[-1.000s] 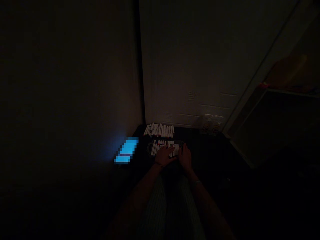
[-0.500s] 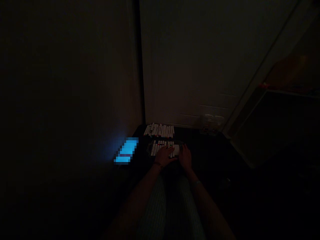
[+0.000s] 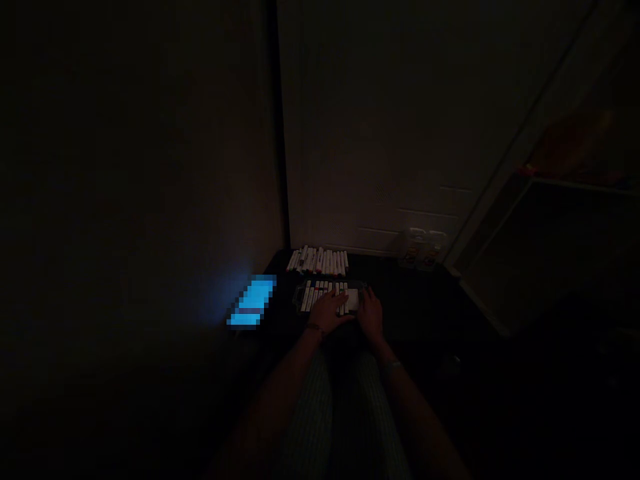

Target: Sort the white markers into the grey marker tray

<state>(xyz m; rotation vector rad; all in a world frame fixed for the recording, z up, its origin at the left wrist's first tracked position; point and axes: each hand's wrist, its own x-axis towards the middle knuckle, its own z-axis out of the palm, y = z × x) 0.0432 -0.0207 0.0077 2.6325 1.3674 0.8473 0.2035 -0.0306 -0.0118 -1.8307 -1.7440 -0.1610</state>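
Several white markers (image 3: 308, 299) lie side by side in a clear case (image 3: 297, 298) before me. My left hand (image 3: 329, 312) rests over the middle of this row with its fingers stretched out, hiding some of the markers. A pale blank rectangle (image 3: 353, 299), perhaps a card, fills the case's right part. My right hand (image 3: 371, 315) is at the case's right end, its fingers extended along the edge. Its fingertips are dim, and I cannot make out anything held in them.
Behind the case, more white markers (image 3: 320, 261) lie in a row near the wall. A lit screen (image 3: 253, 302), blurred out, glows at the left. Two clear packages (image 3: 423, 250) stand against the wall on the right. The dark tabletop (image 3: 415, 300) ends at the right. The room is very dim.
Both hands keep nearly the same place on the case. The view has shifted very slightly, and the markers look a little sharper.
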